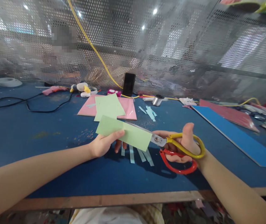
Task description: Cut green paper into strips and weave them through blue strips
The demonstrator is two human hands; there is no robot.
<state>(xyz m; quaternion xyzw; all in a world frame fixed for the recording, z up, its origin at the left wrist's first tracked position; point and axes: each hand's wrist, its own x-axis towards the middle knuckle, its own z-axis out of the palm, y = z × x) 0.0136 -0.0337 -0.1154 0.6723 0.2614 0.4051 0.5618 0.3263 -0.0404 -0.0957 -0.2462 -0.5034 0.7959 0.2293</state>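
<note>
My left hand [105, 143] pinches a light green paper sheet [123, 132] by its lower edge, holding it above the blue table [30, 130]. My right hand [184, 144] grips scissors [179, 152] with one yellow and one red handle loop. The metal blades reach behind the green sheet. Several pale blue paper strips [137, 154] lie on the table under the sheet.
Farther back lie another green sheet [108, 105] on pink paper [129, 107], more blue strips [149, 112], a black phone [129, 84], a metal spool [157, 100] and a pink glue gun [53, 90] with a black cable. A blue board [240, 137] and red sheets sit at the right.
</note>
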